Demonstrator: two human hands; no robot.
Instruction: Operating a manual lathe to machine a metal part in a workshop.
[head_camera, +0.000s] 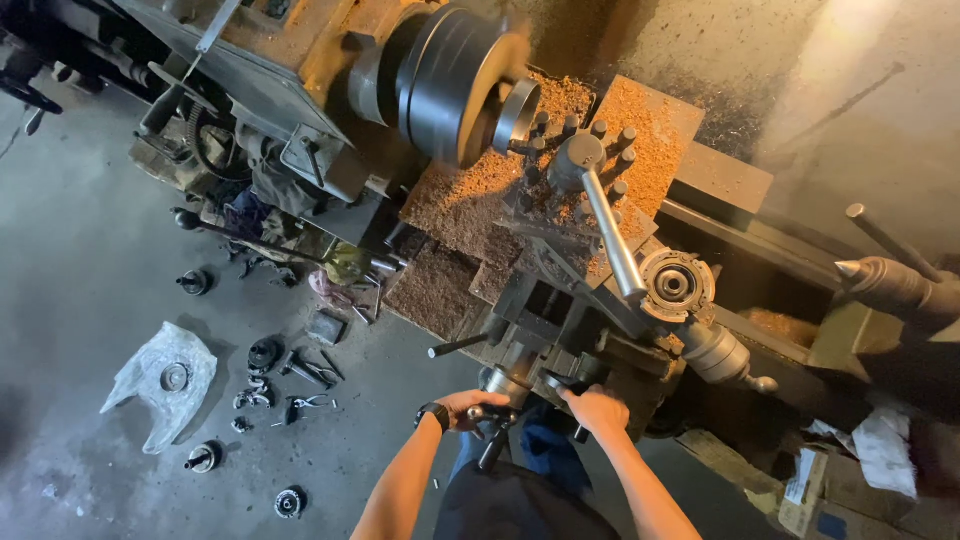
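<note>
Both hands grip lathe controls: the left hand (468, 408) wraps a crank handle (492, 415), the right hand (597, 410) closes on a handwheel (560, 385), seemingly, though it is partly hidden. Steady, even turning suits the blurred, spinning chuck (450, 80). Rusty chips (470, 195) cover the carriage; parts (290, 370) litter the grey concrete floor (80, 250).

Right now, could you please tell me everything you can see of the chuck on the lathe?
The chuck is a large dark metal cylinder, stepped in rings, at the lathe's head end. Its edges look blurred. A shiny metal ring sits at its face, close to the bolted tool post. Reddish-brown chips cover the surface below it. Neither of the hands touches it; both are at the handwheels near the person.
</note>
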